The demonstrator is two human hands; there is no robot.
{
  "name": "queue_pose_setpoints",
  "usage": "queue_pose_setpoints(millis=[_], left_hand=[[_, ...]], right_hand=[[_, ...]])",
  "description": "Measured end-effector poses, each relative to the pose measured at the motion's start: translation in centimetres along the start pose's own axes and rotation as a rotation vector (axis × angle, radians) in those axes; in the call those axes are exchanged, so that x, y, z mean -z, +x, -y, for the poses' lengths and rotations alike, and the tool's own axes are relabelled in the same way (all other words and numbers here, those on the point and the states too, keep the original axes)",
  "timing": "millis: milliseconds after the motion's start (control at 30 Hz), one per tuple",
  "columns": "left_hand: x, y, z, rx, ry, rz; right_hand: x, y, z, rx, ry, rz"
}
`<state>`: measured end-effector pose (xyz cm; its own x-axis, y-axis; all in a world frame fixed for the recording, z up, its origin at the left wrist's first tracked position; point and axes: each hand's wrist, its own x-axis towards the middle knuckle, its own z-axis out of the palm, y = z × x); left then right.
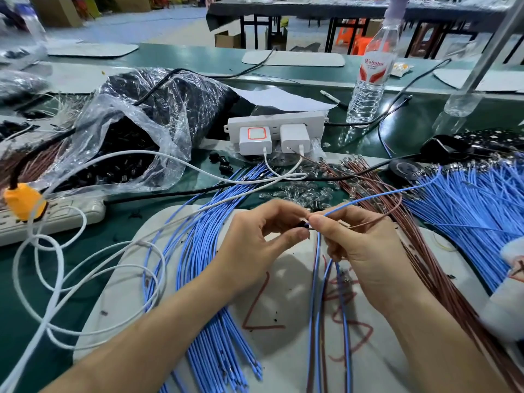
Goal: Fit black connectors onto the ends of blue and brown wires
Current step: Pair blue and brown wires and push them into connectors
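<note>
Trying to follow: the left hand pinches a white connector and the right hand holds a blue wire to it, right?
Not white: the head view shows a black connector. The left hand pinches it and the right hand holds a blue wire to it.

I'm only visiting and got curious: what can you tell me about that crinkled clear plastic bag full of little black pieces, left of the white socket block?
The crinkled clear plastic bag lies slumped on the green table, left of the white socket block. Its film looks thin, glossy and heavily wrinkled. The mouth gapes toward the person, and small black connectors are heaped inside. A black cable runs over its top, and a white cable arcs across its front.
</note>
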<state>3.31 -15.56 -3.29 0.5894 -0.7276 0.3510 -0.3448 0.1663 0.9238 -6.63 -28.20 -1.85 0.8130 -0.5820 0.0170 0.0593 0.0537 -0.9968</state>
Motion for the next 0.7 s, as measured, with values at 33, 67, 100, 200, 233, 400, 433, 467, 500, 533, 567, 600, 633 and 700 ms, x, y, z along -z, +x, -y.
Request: queue_pose_setpoints(millis=[33, 67, 100, 200, 233, 400, 433, 467, 500, 533, 567, 600, 633, 700], left_hand=[[0.0, 0.0, 0.0, 0.013, -0.016, -0.012], [0.1, 0.0, 0.1, 0.015, -0.016, -0.024], [0.1, 0.0, 0.2, 0.002, 0.009, -0.033], [0.3, 0.1, 0.3, -0.051, 0.113, -0.026], [0.3, 0.2, 0.4, -0.066, 0.137, -0.019], [0.7, 0.6, 0.2, -0.094, 0.119, -0.075], [0.9, 0.7, 0.3, -0.097, 0.116, -0.087], [1.0, 0.7, 0.3, -0.098, 0.122, -0.091], [1.0, 0.7, 0.3, -0.098, 0.133, -0.092], [1.0, 0.7, 0.3, -0.096, 0.143, -0.088], [0.9, 0.7, 0.3, -0.093, 0.15, -0.078], [0.8, 0.6, 0.3, -0.092, 0.159, -0.063], [0.7, 0.6, 0.3, -0.095, 0.173, -0.049], [0.6, 0.5, 0.3, -0.108, 0.211, -0.03]], right_hand=[[0.0, 0.0, -0.1, -0.004, -0.011, 0.003], [0.0, 0.0, -0.2, -0.003, -0.027, 0.008], [-0.1, 0.0, -0.3, 0.003, -0.038, 0.015], [-0.1, 0.0, -0.4, 0.024, -0.039, 0.034], [-0.1, 0.0, -0.5, 0.021, -0.032, 0.036], [0.0, 0.4, -0.2, -0.086, 0.28, 0.005], [0.1, 0.5, -0.1, -0.1, 0.35, -0.029], [0.3, 0.6, 0.0, -0.104, 0.401, -0.063], [0.3, 0.6, 0.0, -0.105, 0.426, -0.089], [0.3, 0.6, 0.0, -0.106, 0.427, -0.099], [0.1, 0.5, 0.0, -0.107, 0.405, -0.093], [-0.2, 0.3, -0.1, -0.105, 0.364, -0.074], [-0.4, 0.2, -0.2, -0.102, 0.315, -0.047], [-0.8, -0.1, -0.3, -0.101, 0.246, 0.016]])
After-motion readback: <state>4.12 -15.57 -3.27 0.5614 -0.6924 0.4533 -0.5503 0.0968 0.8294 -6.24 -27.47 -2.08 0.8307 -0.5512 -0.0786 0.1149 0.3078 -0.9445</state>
